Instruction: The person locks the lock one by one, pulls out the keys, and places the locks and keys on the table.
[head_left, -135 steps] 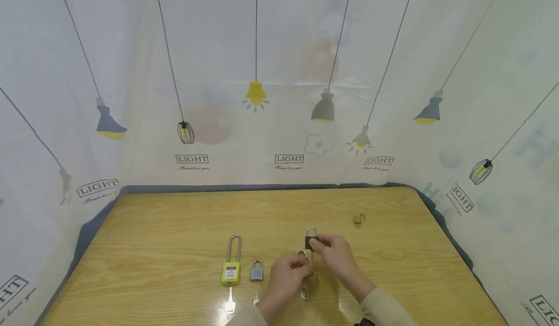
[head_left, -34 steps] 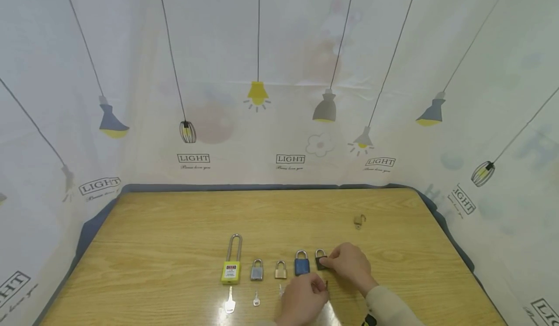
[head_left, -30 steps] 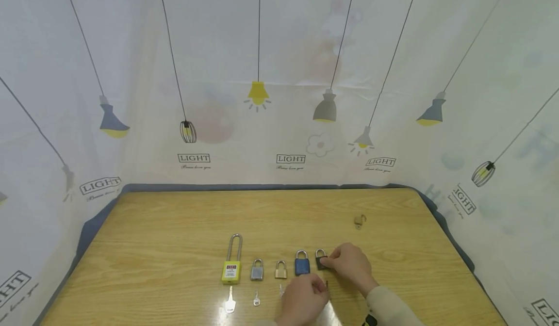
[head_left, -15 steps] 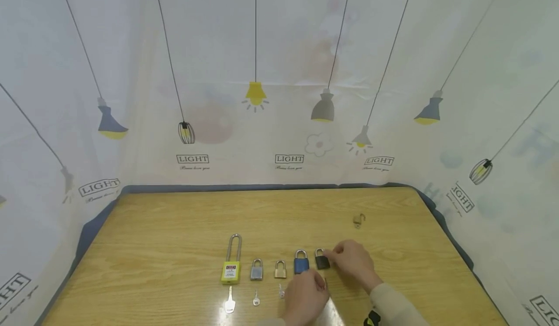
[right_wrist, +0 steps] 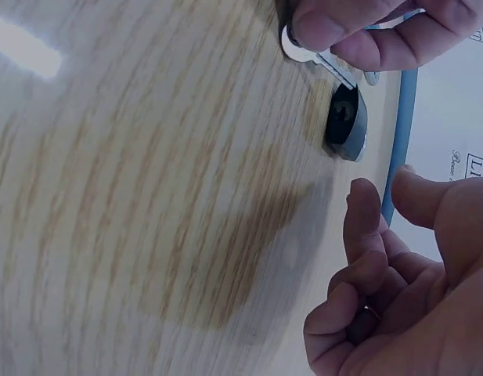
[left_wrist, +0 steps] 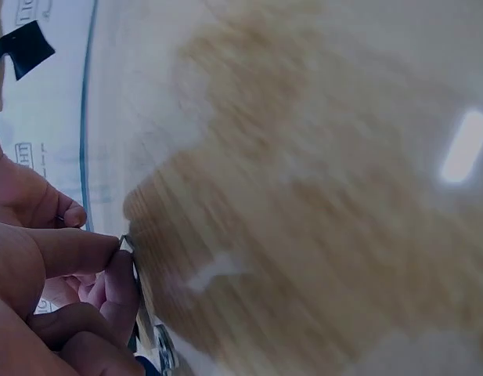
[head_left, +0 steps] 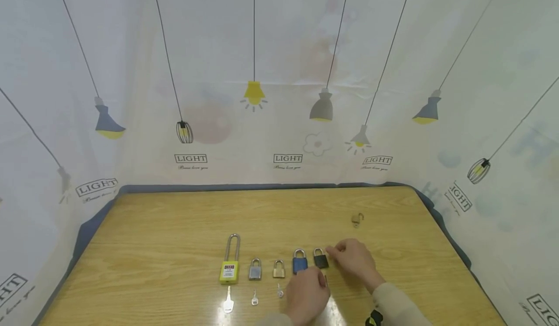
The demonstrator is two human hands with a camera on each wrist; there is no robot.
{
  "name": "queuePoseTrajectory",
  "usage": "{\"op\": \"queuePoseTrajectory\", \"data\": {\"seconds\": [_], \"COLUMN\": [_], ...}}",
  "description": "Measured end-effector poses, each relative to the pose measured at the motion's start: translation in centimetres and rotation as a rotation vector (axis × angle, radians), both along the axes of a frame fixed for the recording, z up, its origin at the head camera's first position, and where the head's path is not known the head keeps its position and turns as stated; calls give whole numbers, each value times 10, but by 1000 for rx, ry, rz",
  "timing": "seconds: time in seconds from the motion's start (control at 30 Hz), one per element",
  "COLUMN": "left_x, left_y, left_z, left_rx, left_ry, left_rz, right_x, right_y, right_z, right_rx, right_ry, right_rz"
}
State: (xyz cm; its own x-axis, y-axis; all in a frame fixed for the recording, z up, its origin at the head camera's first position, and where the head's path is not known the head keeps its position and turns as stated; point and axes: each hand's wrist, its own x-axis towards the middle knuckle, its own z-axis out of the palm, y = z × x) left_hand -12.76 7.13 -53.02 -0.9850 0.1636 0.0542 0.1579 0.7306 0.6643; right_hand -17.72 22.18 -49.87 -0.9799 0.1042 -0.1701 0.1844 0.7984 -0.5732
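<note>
My left hand [head_left: 307, 294] pinches a small silver key [right_wrist: 310, 52] by its round head, just in front of the black padlock [head_left: 320, 260]. In the right wrist view the key's blade points at that padlock's underside; whether they touch I cannot tell. My right hand [head_left: 355, 259] is just right of the black padlock, apart from it, its fingers loosely curled around nothing. Left of the black padlock lies a blue padlock [head_left: 300, 263], partly covered by my left hand. A row continues leftward with a small brass padlock [head_left: 278, 270], a silver padlock [head_left: 255, 270] and a yellow long-shackle padlock [head_left: 229, 271].
In front of the row lie a large key [head_left: 228, 301], a small key [head_left: 255, 298] and another small key [head_left: 280, 291]. A brass padlock with its shackle swung out [head_left: 356, 220] lies farther back on the wooden table [head_left: 174, 229]. Printed cloth surrounds the table.
The black padlock, held up by my right hand earlier, now lies beside the blue one. My right hand has let go and drawn slightly right. My left hand has moved right and holds a key.
</note>
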Motion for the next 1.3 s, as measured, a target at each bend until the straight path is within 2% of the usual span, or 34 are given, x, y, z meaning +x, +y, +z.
{"op": "queuePoseTrajectory", "data": {"seconds": [0.17, 0.37, 0.53, 0.67, 0.8, 0.9, 1.07, 1.17, 1.3], "left_x": [0, -2, -4, -4, -3, -3, -4, -8, -14], "left_y": [3, 4, 6, 5, 2, -1, -13, -21, -35], "left_z": [0, -2, -2, 0, 4, 8, 15, 18, 22], "left_rx": [-72, -121, -155, -160, -112, -38, 66, 77, 35], "left_ry": [57, 33, 40, 31, -34, -69, -51, -38, -29], "left_rz": [9, 0, -1, 2, -23, -49, -97, -106, -96], "right_x": [-1, -1, -2, -2, -2, -1, -1, -2, -4], "right_y": [2, 3, 3, 3, 3, 2, -1, 1, 4], "right_z": [-2, -4, -5, -6, -7, -6, -4, -5, -6], "right_rx": [6, -10, -23, -22, -20, -37, -58, -42, -23], "right_ry": [5, -1, -5, -5, -2, 2, 21, 35, 38], "right_rz": [-3, -3, 1, -2, -5, -11, -34, -41, -45]}}
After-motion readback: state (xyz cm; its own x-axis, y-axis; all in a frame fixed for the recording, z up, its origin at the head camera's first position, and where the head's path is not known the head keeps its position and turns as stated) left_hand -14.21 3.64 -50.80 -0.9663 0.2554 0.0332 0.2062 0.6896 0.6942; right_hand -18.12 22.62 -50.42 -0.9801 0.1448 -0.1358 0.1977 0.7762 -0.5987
